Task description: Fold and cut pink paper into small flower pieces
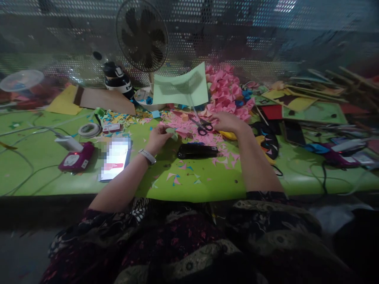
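Between the thumb and fingers of my left hand (159, 139) is a small pale green paper piece (172, 133). Just right of it lie black-handled scissors (203, 129) on a spread of pink paper scraps (184, 125). My right hand (225, 121) is beside the scissors' handles, its fingertips close to them; blur hides whether they touch. A yellow object (227, 135) shows partly under that hand. Nearer to me, a black stapler-like tool (197, 151) rests between both forearms. Behind the scissors stands a curved light green paper sheet (180, 88).
A heap of folded pink paper pieces (226, 88) is at the back. To the left are a lit phone (116, 159), a purple power adapter (77, 157), tape (89, 129) and cables. A fan (142, 35) and bottle (118, 81) stand behind. Another phone (293, 132) lies right.
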A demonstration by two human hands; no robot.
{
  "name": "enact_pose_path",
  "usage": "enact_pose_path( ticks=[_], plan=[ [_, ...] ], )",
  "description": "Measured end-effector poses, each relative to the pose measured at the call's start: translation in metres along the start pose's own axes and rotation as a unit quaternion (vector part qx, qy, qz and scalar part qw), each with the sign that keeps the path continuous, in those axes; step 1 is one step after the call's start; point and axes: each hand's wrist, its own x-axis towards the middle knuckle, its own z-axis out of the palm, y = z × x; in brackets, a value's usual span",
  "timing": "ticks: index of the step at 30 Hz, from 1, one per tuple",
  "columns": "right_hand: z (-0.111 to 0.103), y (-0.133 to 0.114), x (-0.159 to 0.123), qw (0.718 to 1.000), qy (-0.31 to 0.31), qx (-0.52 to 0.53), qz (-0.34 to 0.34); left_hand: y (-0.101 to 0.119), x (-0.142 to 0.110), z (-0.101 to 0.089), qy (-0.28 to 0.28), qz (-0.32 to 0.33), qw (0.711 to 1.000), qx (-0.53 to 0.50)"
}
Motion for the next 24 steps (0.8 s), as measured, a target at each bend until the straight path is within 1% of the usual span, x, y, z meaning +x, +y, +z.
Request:
enact_pose_path(
  ticks=[3,5,8,10,12,14,16,18,20,22,24],
  plan=[
    [-0.002,0.002,-0.001,1.000,-0.010,-0.001,0.017,-0.001,0.000,0.000,-0.004,0.006,1.000,0.012],
    [-0.001,0.002,-0.002,0.999,-0.003,0.004,0.035,-0.002,0.000,0.000,-0.004,-0.003,1.000,0.017],
    [-0.001,0.001,-0.003,0.999,0.008,-0.001,0.050,-0.005,0.002,0.000,0.011,-0.019,0.999,0.032],
    [-0.001,0.000,-0.004,0.997,0.042,0.004,0.059,-0.006,0.003,-0.001,0.017,-0.012,0.998,0.053],
    [-0.003,0.001,-0.005,0.993,0.095,0.019,0.071,-0.006,0.004,-0.003,0.013,0.007,0.997,0.073],
    [-0.006,0.001,-0.005,0.983,0.155,0.044,0.083,-0.006,0.005,-0.004,0.016,0.024,0.995,0.095],
    [-0.008,0.000,-0.004,0.971,0.205,0.091,0.085,-0.005,0.004,-0.005,0.025,0.028,0.991,0.126],
    [-0.009,-0.004,-0.002,0.954,0.227,0.177,0.079,-0.004,0.003,-0.004,0.027,0.030,0.987,0.157],
    [-0.008,-0.010,0.001,0.926,0.208,0.308,0.067,-0.002,0.001,-0.003,0.022,0.036,0.984,0.173],
    [-0.005,-0.019,0.003,0.877,0.169,0.447,0.060,0.000,-0.001,-0.002,0.030,0.050,0.983,0.174],
    [-0.002,-0.030,0.003,0.826,0.130,0.546,0.058,0.003,-0.002,0.000,0.050,0.075,0.982,0.166]
  ],
)
